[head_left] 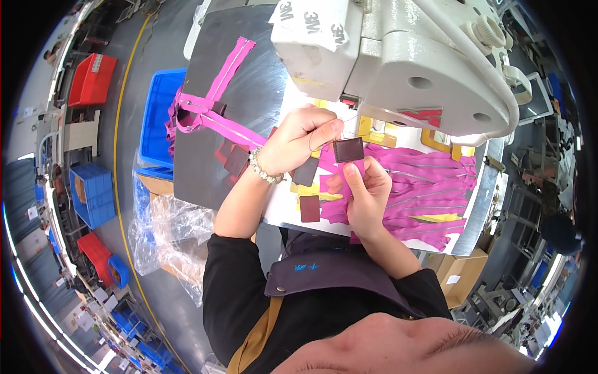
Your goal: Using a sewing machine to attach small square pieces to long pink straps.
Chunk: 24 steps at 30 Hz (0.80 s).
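Observation:
My right hand [369, 196] is closed, thumb on top, around a pink zipper tape whose far end carries a dark brown rectangular patch [349, 150]. Beside that patch my left hand [298, 138], with a beaded bracelet at its wrist, pinches a thin dark thread [311, 147] that loops near the patch's corner. Just above both hands is the head of a white sewing machine [398, 68]. Several pink zipper tapes [423, 187] lie side by side to the right. A reddish-brown patch [309, 209] and a dark grey patch [304, 172] rest near my left wrist.
On the grey metal table [218, 68] at left, joined pink zipper tapes [227, 71] trail towards a blue bin [161, 118]. More dark patches [235, 161] lie by my left forearm. Clear plastic wrap [174, 227] covers a carton below. A yellow guide piece [436, 140] sits right of the machine.

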Motion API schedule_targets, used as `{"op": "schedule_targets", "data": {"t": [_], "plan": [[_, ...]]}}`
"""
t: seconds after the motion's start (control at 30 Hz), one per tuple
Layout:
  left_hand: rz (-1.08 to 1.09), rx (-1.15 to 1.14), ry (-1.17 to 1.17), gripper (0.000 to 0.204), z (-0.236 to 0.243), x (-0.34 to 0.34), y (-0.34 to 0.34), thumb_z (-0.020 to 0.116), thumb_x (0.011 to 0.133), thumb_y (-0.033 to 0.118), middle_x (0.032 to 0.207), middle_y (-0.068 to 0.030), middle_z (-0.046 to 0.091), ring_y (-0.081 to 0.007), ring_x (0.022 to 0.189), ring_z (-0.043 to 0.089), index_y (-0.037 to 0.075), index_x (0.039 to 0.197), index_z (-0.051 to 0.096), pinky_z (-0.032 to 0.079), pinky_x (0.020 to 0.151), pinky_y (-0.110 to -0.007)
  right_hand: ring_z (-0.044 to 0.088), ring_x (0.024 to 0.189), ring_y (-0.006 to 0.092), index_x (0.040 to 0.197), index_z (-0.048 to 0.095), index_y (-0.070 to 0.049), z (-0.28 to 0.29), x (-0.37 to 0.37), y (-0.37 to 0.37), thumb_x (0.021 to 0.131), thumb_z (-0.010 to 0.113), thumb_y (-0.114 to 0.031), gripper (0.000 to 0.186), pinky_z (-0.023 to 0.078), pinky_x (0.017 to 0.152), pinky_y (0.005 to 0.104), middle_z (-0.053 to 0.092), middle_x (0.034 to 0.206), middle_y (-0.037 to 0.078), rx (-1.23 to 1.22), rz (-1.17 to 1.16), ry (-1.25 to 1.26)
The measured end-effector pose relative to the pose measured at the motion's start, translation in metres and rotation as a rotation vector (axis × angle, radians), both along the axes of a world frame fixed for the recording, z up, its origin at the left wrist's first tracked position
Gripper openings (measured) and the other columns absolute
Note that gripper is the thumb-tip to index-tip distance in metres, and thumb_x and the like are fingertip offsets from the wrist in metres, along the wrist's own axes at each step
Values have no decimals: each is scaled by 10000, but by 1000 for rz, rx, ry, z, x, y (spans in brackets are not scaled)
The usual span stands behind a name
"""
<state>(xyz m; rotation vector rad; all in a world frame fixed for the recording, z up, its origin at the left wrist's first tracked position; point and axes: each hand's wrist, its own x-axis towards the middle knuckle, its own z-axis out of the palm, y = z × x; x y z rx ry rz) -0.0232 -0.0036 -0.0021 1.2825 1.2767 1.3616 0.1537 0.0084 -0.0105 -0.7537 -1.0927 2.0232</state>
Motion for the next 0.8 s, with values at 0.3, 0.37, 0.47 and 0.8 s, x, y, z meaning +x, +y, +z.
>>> {"op": "schedule_targets", "data": {"t": [0.3, 0.37, 0.47, 0.8], "plan": [[-44, 64, 21, 400, -8, 3, 1, 532, 959, 219, 527, -13, 375, -114, 514, 323, -14, 636, 497, 299, 489, -292, 619, 625, 88, 821, 542, -4, -1, 0, -1, 938, 573, -112, 162, 517, 593, 233, 669, 738, 99, -32, 34, 9], [-92, -11, 106, 349, -4, 0, 1, 581, 918, 212, 564, -31, 389, -173, 556, 337, 29, 630, 511, 304, 588, -325, 618, 622, 88, 819, 541, -4, 0, 0, 0, 937, 572, -105, 158, 516, 589, 234, 668, 736, 100, -32, 33, 10], [-70, -14, 110, 314, 0, 4, -1, 645, 864, 153, 551, -16, 345, -161, 545, 306, 37, 615, 491, 287, 571, -318, 615, 616, 88, 817, 540, -3, -1, 0, 0, 936, 569, -92, 151, 516, 584, 235, 665, 730, 101, -36, 27, 10], [-63, -68, 103, 332, 0, 4, -1, 676, 842, 144, 539, 7, 317, -128, 547, 284, 41, 600, 474, 266, 546, -306, 620, 617, 96, 826, 543, -1, -1, -1, 0, 932, 569, -75, 132, 524, 588, 240, 660, 720, 97, -74, 22, 15]]}}
